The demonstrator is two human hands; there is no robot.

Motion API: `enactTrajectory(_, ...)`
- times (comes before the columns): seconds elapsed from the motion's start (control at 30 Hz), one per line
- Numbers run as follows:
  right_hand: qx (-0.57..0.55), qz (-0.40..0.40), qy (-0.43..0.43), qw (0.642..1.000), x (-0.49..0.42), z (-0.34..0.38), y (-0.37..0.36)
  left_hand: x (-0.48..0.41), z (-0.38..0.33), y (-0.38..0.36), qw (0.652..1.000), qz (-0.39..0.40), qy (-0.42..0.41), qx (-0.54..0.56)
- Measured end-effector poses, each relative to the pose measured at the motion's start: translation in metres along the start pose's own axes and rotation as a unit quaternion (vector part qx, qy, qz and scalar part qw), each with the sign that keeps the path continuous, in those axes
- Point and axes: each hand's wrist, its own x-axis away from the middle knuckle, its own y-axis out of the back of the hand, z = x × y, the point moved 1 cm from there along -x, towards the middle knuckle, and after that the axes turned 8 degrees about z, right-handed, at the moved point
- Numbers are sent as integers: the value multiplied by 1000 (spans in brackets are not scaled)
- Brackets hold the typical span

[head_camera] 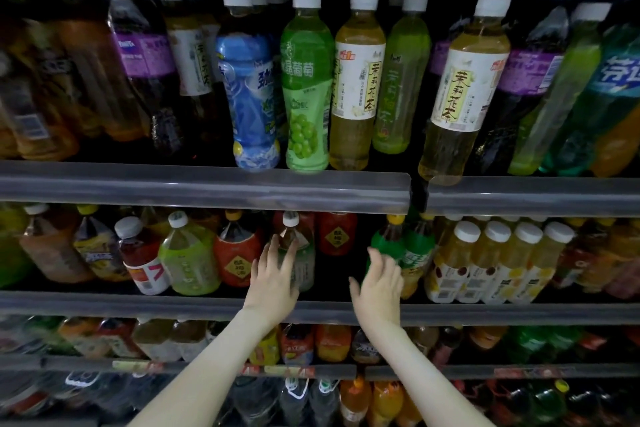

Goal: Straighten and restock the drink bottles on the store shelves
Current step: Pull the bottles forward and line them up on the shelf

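head view, left fingers (267, 257) spread at one clear bottle (302, 262), right fingers (375, 258) wide beside two green bottles (412, 248)

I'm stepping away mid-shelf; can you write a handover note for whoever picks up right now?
Left hand: fingers straight, touching the pale white-capped bottle on the second shelf.
Right hand: holds nothing, beside the green bottle.
A dark gap sits between those bottles.
Done: nothing evident.
Left: probably fill the gap; straighten the tilted jasmine tea bottle above.
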Motion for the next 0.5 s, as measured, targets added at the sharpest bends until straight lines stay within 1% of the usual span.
enactTrajectory(0.07,-8,40,42,998,4,16,-9,6,5,1,1000,-11,-11,22)
enactTrajectory(0.13,-9,98,87,991,2,36,-20,12,12,4,998,-30,-4,54)
enactTrajectory(0.2,0,161,111,981,-6,59,-33,15,21,13,994,-59,-5,89)
enactTrajectory(0.23,1,178,117,977,-13,70,-38,16,26,18,992,-75,-10,100)
enactTrajectory(0.3,4,197,113,974,-28,89,-48,18,39,29,990,-93,-23,105)
enactTrajectory(0.4,29,223,74,972,-44,105,-58,25,61,40,989,-104,-21,99)
enactTrajectory(0.5,44,188,59,979,-42,109,-57,34,80,39,990,-96,-9,107)
